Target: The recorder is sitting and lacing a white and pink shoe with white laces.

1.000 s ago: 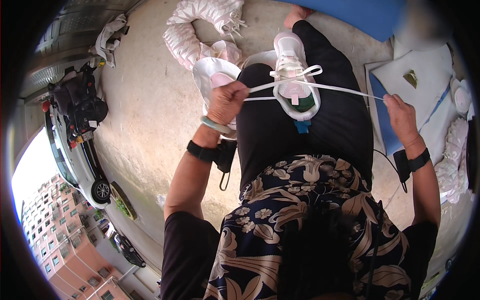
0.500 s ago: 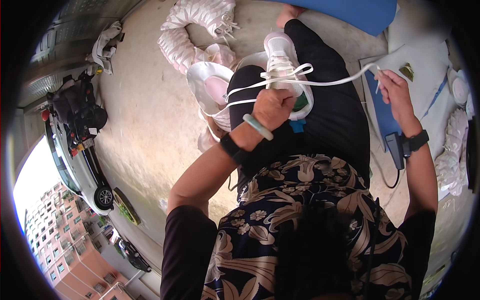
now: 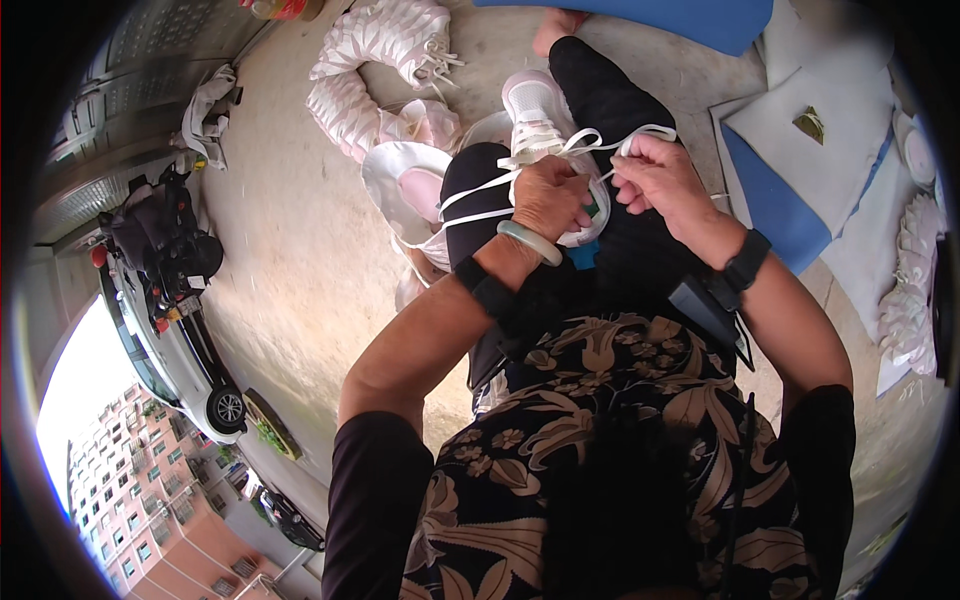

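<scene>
A white and pink sneaker (image 3: 534,97) lies between my thighs, toe pointing away from me, with a green patch showing inside its opening. My left hand (image 3: 548,198) is closed over the sneaker's upper beside the lacing, its fingertips partly hidden. White shoelace (image 3: 478,189) strands run out to the left of that hand, across my left knee. Close by on the right, my right hand (image 3: 662,182) pinches the lace between thumb and fingers near the shoe's opening. The lace loops up over that hand. I wear a pale bangle (image 3: 530,242) on the left wrist.
Left of my knee stands an open white bag (image 3: 392,170) with pink inside. Beyond it curves a long row of nested white-pink shoes (image 3: 340,95). A blue mat (image 3: 650,22) lies ahead. White sheets (image 3: 790,150) and more shoes (image 3: 908,290) are at right.
My right hand has come in from the far right to the sneaker, bringing the lace with it. The stretched lace is now slack and looped. My left hand stays at the sneaker.
</scene>
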Demonstrator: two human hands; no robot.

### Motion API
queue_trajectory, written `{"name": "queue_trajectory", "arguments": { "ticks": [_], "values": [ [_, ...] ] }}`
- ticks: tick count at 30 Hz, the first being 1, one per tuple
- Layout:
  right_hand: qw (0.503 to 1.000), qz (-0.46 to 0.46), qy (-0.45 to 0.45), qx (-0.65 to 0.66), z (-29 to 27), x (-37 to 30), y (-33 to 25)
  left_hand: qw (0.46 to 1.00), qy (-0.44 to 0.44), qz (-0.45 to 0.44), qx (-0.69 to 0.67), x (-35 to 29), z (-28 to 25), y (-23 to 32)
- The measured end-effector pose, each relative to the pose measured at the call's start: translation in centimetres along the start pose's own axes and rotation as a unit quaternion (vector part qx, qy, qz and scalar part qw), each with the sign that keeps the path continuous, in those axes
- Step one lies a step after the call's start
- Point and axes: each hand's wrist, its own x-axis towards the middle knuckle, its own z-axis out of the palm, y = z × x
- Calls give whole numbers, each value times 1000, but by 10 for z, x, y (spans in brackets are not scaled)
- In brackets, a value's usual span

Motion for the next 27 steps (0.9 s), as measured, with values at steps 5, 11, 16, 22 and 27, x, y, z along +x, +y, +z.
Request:
{"name": "queue_trajectory", "arguments": {
  "ticks": [5, 11, 16, 22, 27],
  "values": [
    [996, -56, 52, -52, 10, 19, 6, 1000, 2, 11, -8, 2, 0, -3],
    [989, -115, 46, -78, 14, 25, 10, 999, -3, 19, -36, 3, -1, -9],
    [994, -93, 32, -48, 14, 24, 10, 999, -4, 21, -42, 4, -1, -11],
    [995, -88, 27, -41, 15, 22, 9, 998, -10, 23, -50, 4, -2, -13],
    [995, -91, 26, -39, 16, 22, 10, 998, -10, 23, -50, 4, -2, -13]
  ]
}}
